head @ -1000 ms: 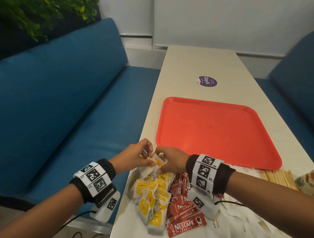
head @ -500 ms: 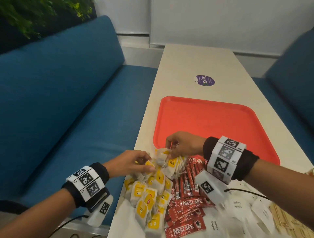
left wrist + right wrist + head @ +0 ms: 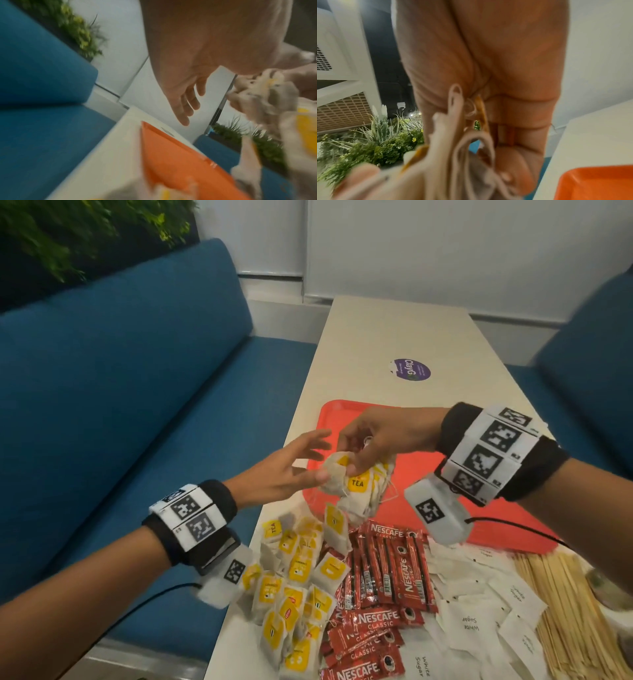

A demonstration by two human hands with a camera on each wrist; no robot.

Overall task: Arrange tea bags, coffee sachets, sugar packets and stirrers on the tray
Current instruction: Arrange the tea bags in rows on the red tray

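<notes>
Movement: since half a second earlier, a bunch of tea bags [image 3: 356, 489] has been lifted clear of the pile by the right hand [image 3: 383, 440] and is now held above the near left corner of the tray [image 3: 424, 474]; the left hand [image 3: 287, 470] has been raised from the pile to meet it.

Right hand: clenched around the tops of the lifted tea bags, with strings and tags hanging below; the exact number in the bunch cannot be counted, though several are seen.

Left hand: fingers spread and released, fingertips touching the side of the bunch; nothing is gripped.

Tray: one, red-orange, set on the table [image 3: 394, 337]; no sachets are seen on its visible part.

Tea bag pile [image 3: 294, 594]: well over a dozen, left on the table's near left edge; yellow tags, "TEA" legible on some.

Coffee sachets [image 3: 383, 594]: more than a dozen red sticks, printed "NESCAFÉ CLASSIC", lying just right of the tea bags.

Sugar packets [image 3: 479, 611]: many white packets, marked "White Sugar", spread right of the coffee.

Stirrers [image 3: 561, 611]: a heap of wooden sticks, too many to count, at the far right.

Sticker [image 3: 411, 369]: one purple round label beyond the tray, reading "ClayG".
</notes>
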